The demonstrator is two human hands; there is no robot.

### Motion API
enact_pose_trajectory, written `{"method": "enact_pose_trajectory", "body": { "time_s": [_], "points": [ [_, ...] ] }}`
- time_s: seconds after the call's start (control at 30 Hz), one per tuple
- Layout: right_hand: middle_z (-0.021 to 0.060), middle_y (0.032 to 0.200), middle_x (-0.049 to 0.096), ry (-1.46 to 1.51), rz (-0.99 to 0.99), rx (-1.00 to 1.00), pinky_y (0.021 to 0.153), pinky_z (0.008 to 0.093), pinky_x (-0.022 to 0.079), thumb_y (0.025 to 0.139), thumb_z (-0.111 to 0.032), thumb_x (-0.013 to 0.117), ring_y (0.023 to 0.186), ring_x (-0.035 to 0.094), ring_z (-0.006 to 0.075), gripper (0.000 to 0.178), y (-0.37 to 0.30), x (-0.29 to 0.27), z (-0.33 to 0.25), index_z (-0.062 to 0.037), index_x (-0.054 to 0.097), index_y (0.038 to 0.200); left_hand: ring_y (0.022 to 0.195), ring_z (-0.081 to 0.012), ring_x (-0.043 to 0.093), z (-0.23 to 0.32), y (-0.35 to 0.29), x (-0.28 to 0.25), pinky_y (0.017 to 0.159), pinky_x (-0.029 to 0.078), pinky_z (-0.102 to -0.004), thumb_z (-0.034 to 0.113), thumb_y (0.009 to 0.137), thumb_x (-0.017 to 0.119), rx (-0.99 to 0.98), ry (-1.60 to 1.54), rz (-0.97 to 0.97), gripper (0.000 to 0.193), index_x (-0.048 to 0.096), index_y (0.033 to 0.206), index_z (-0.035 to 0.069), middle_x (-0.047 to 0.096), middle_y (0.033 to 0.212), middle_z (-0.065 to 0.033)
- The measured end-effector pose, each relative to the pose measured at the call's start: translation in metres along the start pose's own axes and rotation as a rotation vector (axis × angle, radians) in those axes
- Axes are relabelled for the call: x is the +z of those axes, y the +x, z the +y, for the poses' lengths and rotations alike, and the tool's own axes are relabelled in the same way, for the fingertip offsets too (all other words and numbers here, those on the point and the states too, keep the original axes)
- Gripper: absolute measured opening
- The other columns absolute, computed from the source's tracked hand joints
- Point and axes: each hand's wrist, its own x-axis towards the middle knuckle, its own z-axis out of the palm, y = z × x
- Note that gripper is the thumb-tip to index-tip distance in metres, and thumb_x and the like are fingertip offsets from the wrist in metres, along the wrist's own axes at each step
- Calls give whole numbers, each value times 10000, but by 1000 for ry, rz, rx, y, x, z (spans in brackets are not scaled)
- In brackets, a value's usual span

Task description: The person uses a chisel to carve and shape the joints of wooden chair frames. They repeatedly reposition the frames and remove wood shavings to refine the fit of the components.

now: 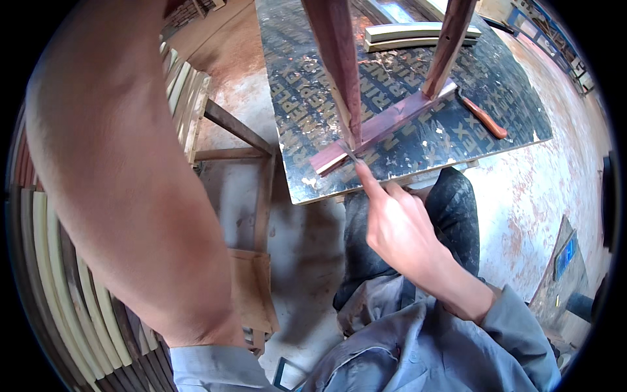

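Note:
My right hand is closed round a thin metal-tipped tool, with the index finger stretched along it. Its tip touches the joint where a reddish-brown wooden upright meets a flat wooden rail. The tool's handle is hidden in my palm, so its exact kind does not show. A second upright rises from the rail's far right end. My bare left forearm reaches up along the left side, and its hand is outside the picture. A tool with an orange-brown wooden handle lies right of the rail.
The frame stands on a dark, worn printed board serving as tabletop. Curved pale wooden strips lie at its far side. Stacked wooden strips fill the left, near a wooden stand. My knees are under the board's near edge.

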Motion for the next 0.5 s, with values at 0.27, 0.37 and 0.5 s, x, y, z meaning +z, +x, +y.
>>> {"method": "enact_pose_trajectory", "body": {
  "time_s": [0.27, 0.37, 0.5],
  "points": [
    [293, 867, 641, -78, -56, 30, 718, 497, 558, 868, 35, 592, 776, 661, 453, 650, -7, -6, -7, 51, 431, 1497, 474, -131, 614, 1, 7, -8, 408, 463, -288, 424, 879, 814, 0, 16, 37, 471, 724, 1015, -18, 650, 669, -79],
    [276, 870, 645, -61, 20, -14, 706, 507, 554, 878, 33, 588, 782, 658, 453, 646, -6, 3, -1, 46, 428, 1504, 477, -130, 615, 9, 13, -10, 407, 464, -288, 419, 878, 815, 0, 21, 28, 470, 720, 1022, -18, 647, 672, -76],
    [286, 895, 650, -3, 59, -36, 697, 525, 558, 862, 8, 610, 735, 673, 464, 653, -12, 5, 7, 16, 460, 1498, 480, -129, 617, 14, 12, -12, 405, 466, -287, 413, 878, 817, 9, 10, 12, 469, 715, 1031, -19, 643, 676, -72]
  ]
}}
